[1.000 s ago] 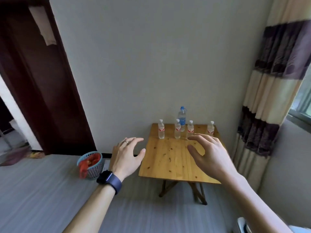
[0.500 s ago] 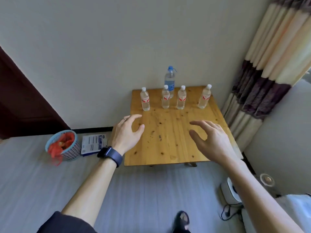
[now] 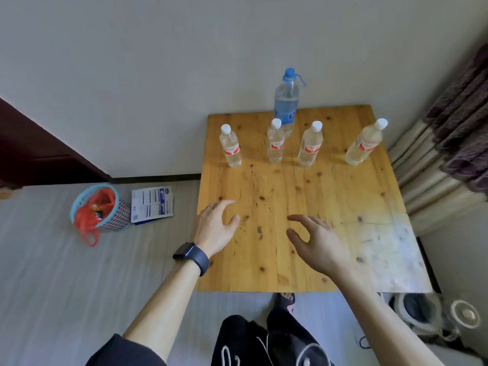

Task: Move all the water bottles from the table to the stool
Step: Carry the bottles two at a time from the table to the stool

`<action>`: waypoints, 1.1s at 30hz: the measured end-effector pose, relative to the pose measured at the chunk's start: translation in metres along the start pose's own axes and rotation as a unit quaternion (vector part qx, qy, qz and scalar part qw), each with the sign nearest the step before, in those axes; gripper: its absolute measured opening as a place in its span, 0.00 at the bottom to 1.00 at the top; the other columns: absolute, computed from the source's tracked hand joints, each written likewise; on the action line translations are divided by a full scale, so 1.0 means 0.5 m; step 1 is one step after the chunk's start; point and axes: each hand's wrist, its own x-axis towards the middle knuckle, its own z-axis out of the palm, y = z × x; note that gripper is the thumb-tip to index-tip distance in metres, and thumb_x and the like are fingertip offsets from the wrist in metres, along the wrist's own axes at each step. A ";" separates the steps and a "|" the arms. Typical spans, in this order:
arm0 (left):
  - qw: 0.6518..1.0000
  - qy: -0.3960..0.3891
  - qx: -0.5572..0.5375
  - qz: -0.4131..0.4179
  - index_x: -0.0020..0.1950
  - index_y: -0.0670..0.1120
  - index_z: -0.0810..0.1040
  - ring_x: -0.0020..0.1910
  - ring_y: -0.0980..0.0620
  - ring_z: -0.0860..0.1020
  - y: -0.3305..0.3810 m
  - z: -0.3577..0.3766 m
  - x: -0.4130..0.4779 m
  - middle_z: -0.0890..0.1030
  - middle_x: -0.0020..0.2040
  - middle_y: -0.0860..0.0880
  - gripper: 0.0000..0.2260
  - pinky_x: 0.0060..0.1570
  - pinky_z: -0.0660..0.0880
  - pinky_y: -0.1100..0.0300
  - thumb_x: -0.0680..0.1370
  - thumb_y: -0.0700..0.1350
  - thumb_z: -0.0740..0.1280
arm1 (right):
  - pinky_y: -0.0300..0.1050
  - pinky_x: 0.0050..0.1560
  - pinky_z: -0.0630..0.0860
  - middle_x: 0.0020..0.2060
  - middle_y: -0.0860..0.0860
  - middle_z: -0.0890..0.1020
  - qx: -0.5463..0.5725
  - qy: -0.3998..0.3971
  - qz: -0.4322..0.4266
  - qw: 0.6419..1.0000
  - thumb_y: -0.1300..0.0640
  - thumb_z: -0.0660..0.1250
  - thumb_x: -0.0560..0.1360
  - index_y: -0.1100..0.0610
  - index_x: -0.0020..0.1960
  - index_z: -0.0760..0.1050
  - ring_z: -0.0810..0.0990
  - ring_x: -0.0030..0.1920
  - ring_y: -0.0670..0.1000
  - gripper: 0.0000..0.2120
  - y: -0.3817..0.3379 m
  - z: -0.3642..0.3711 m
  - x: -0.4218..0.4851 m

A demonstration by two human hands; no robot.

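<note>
A blue lattice basket [image 3: 100, 207] with a red bag and a printed packet [image 3: 152, 204] lay on the floor beside the knotty wooden table [image 3: 303, 270]. The left hand [image 3: 215, 228] and right hand [image 3: 317, 244] hovered above its near half, fingers spread, loosely curved, holding nothing. Four white-capped clear bottles [image 3: 275, 143] and a taller blue-capped bottle [image 3: 286, 107] stood upright at the far edge, well apart from the fingertips.
</note>
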 end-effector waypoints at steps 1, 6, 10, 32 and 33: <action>1.000 -0.003 0.006 -0.006 0.68 0.54 0.74 0.67 0.48 0.72 -0.001 0.002 0.027 0.76 0.67 0.49 0.17 0.63 0.69 0.55 0.79 0.52 0.66 | 0.46 0.58 0.73 0.66 0.44 0.76 -0.002 -0.012 0.002 1.000 0.42 0.62 0.80 0.41 0.68 0.72 0.71 0.68 0.53 0.17 -0.001 -0.003 0.038; 0.999 -0.015 0.005 -0.034 0.70 0.54 0.71 0.66 0.47 0.73 -0.022 0.006 0.186 0.74 0.68 0.49 0.20 0.63 0.71 0.52 0.79 0.53 0.66 | 0.52 0.60 0.75 0.68 0.49 0.75 -0.022 -0.036 0.005 0.999 0.42 0.62 0.79 0.43 0.71 0.68 0.73 0.66 0.57 0.21 -0.012 -0.023 0.242; 0.999 -0.004 -0.006 -0.032 0.73 0.53 0.67 0.69 0.46 0.69 -0.044 0.005 0.346 0.71 0.70 0.47 0.24 0.63 0.70 0.52 0.78 0.52 0.68 | 0.56 0.56 0.75 0.71 0.54 0.69 -0.049 0.006 0.031 0.998 0.44 0.65 0.78 0.48 0.76 0.60 0.74 0.65 0.62 0.29 -0.040 -0.043 0.419; 1.000 -0.014 0.000 0.005 0.58 0.48 0.72 0.44 0.48 0.76 -0.082 -0.014 0.637 0.78 0.48 0.48 0.14 0.32 0.66 0.61 0.78 0.54 0.68 | 0.53 0.36 0.72 0.44 0.61 0.80 -0.144 -0.003 0.042 0.989 0.47 0.59 0.82 0.52 0.73 0.58 0.80 0.43 0.65 0.22 -0.073 -0.041 0.700; 1.000 -0.020 0.000 0.008 0.57 0.48 0.72 0.43 0.48 0.76 -0.083 -0.017 0.624 0.78 0.48 0.48 0.14 0.31 0.66 0.62 0.78 0.54 0.69 | 0.53 0.36 0.73 0.42 0.61 0.79 -0.133 0.009 0.037 0.990 0.47 0.59 0.82 0.54 0.72 0.59 0.80 0.41 0.65 0.21 -0.072 -0.039 0.682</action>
